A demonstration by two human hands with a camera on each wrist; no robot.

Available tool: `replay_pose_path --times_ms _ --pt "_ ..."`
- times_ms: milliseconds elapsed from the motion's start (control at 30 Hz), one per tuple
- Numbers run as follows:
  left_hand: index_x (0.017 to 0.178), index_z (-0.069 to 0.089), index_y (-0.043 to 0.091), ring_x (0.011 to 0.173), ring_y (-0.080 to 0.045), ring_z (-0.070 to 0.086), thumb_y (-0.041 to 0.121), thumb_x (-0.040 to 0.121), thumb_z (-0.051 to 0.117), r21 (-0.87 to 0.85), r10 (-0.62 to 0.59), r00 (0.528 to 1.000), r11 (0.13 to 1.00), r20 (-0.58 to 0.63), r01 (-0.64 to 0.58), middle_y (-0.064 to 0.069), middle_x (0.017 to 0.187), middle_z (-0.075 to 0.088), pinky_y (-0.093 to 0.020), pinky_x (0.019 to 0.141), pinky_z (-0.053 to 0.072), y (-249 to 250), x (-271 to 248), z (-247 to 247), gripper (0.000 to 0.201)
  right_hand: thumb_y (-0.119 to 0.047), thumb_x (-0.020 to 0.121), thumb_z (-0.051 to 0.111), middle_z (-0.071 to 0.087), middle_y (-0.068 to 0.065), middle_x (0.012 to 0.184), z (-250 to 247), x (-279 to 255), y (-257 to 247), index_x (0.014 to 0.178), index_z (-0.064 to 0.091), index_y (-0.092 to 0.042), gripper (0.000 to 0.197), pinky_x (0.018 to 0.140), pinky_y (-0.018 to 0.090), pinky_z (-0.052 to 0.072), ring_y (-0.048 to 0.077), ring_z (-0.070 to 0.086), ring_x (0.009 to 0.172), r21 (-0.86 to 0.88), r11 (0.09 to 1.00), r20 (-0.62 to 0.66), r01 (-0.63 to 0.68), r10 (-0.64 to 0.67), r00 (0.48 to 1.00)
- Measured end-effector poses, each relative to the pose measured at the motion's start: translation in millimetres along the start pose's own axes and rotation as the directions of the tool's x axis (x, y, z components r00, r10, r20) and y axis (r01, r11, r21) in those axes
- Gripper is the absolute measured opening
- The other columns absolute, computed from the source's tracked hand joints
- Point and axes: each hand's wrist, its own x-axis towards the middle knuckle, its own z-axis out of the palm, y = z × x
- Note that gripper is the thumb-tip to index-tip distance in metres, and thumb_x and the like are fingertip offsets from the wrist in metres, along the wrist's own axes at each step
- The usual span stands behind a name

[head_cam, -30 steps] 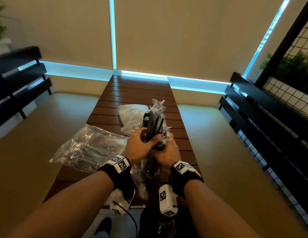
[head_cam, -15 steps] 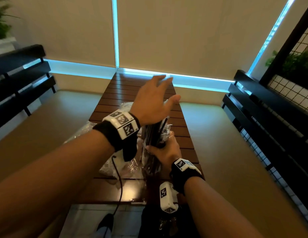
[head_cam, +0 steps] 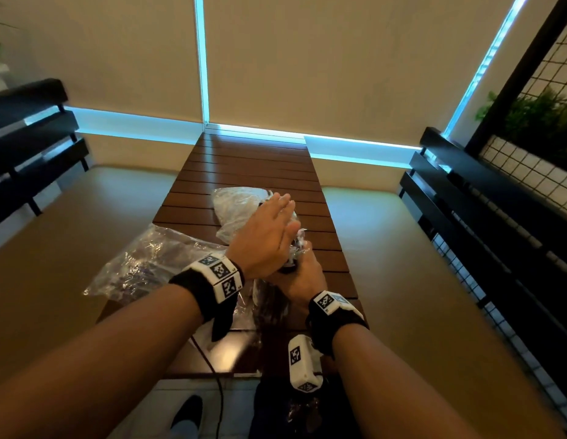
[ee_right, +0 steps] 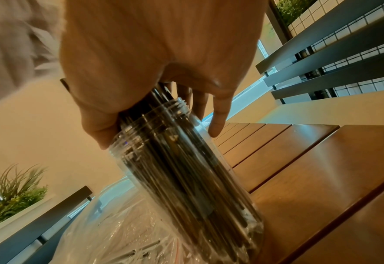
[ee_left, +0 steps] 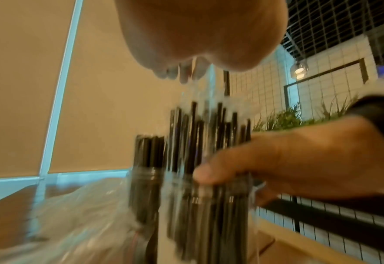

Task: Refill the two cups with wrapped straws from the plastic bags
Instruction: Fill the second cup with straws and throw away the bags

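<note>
A clear plastic cup (ee_right: 186, 169) packed with dark wrapped straws (ee_left: 195, 135) stands tilted on the slatted wooden table (head_cam: 253, 166). My right hand (head_cam: 302, 274) grips it around the rim, its thumb (ee_left: 218, 175) across the straws. Above them my left hand (head_cam: 275, 217) is flat with straight fingers, its palm (ee_left: 204, 35) just over the straw tops; I cannot tell if it touches them. A second cup of straws (ee_left: 147, 160) stands right behind the first, hidden in the head view. One crumpled plastic bag (head_cam: 142, 261) lies at the left, another (head_cam: 241, 204) beyond the hands.
Black slatted benches stand on the left (head_cam: 32, 147) and on the right (head_cam: 484, 198) of the narrow table. A wire grid with plants (head_cam: 541, 122) rises at the far right. The table's far half is bare wood up to the window blind.
The left hand let go of the straws, rose open above the cup, and has now come down flat over the straw tops. The right hand kept its grip.
</note>
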Motion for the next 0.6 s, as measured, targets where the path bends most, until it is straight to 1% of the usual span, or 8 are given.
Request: replay_pose_path --times_ms 67,133,233,333,400,467,500,600 --pt "0.154 0.026 0.007 0.15 -0.019 0.016 0.044 0.103 0.019 0.015 -0.033 0.99 0.999 0.138 0.032 -0.009 0.162 0.024 -0.029 0.121 0.012 -8.4 -13.6 16.7 0.064 -0.067 0.06 0.057 0.052 -0.01 0.108 -0.7 -0.2 -0.8 0.121 0.048 -0.028 0.073 0.065 0.033 0.051 0.018 0.062 0.088 -0.069 0.997 0.011 0.037 -0.036 0.999" --pt "0.156 0.022 0.008 0.152 -0.018 0.012 0.048 0.101 0.017 0.026 -0.062 0.986 0.998 0.156 0.059 -0.008 0.164 0.02 -0.032 0.123 0.014 -13.2 -18.8 25.8 0.068 -0.065 0.063 0.047 0.052 -0.009 0.107 -2.3 0.0 0.5 0.121 0.046 -0.026 0.071 0.06 0.028 0.045 0.019 0.061 0.087 -0.107 0.992 0.016 0.06 -0.058 0.998" --pt "0.158 0.014 0.013 0.15 -0.016 0.016 0.051 0.104 0.022 -0.059 -0.05 0.983 0.996 0.178 0.061 -0.004 0.165 0.016 -0.035 0.122 0.016 -7.4 -11.9 13.6 0.066 -0.066 0.056 0.06 0.056 -0.01 0.107 -8.1 -1.5 0.8 0.121 0.046 -0.027 0.077 0.062 0.027 0.052 0.017 0.063 0.089 -0.059 0.998 0.039 0.021 -0.019 0.999" --pt "0.154 0.022 0.022 0.133 -0.016 0.039 0.06 0.099 0.026 -0.195 -0.115 0.991 0.976 -0.072 0.099 -0.003 0.155 0.029 -0.036 0.107 0.036 -14.3 -9.8 -1.7 0.066 -0.073 0.047 0.075 0.054 -0.008 0.119 -20.0 -8.0 1.6 0.128 0.045 -0.028 0.097 0.086 0.037 0.055 0.016 0.06 0.105 -0.027 0.999 -0.024 -0.038 0.037 0.999" --pt "0.141 0.04 0.018 0.122 -0.018 0.047 0.049 0.098 0.037 -0.216 -0.291 0.938 0.944 -0.187 0.25 -0.006 0.141 0.039 -0.038 0.1 0.044 -33.3 -12.2 -8.1 0.053 -0.073 0.043 0.081 0.046 -0.001 0.131 -26.5 -15.9 2.7 0.138 0.035 -0.025 0.115 0.098 0.039 0.049 0.022 0.052 0.119 -0.009 0.997 -0.024 -0.071 0.071 0.997" --pt "0.129 0.048 0.013 0.117 -0.025 0.051 0.04 0.096 0.047 -0.085 -0.467 0.884 0.882 -0.022 0.464 -0.011 0.134 0.043 -0.042 0.1 0.047 -57.9 -20.8 -11.8 0.042 -0.071 0.038 0.084 0.041 0.004 0.141 -31.3 -25.8 2.9 0.143 0.022 -0.025 0.131 0.103 0.042 0.046 0.028 0.047 0.128 -0.042 0.987 0.058 -0.157 0.159 0.986" --pt "0.128 0.048 0.013 0.117 -0.029 0.052 0.047 0.094 0.05 0.072 -0.539 0.835 0.842 0.109 0.534 -0.014 0.136 0.043 -0.043 0.099 0.047 -67.2 -27.2 -12.1 0.049 -0.07 0.039 0.086 0.04 0.006 0.143 -33.3 -29.1 4.3 0.144 0.021 -0.023 0.132 0.103 0.04 0.046 0.03 0.047 0.13 -0.113 0.971 0.114 -0.21 0.222 0.968" --pt "0.14 0.044 0.01 0.131 -0.033 0.045 0.083 0.078 0.046 0.477 -0.628 0.719 0.751 0.299 0.457 -0.019 0.146 0.041 -0.042 0.102 0.043 -83.2 -49.7 -3.5 0.095 -0.056 0.059 0.088 0.054 0.01 0.134 -40.6 -38.2 4.9 0.136 0.044 -0.012 0.099 0.089 0.031 0.049 0.029 0.057 0.12 -0.397 0.853 0.314 -0.337 0.472 0.824"
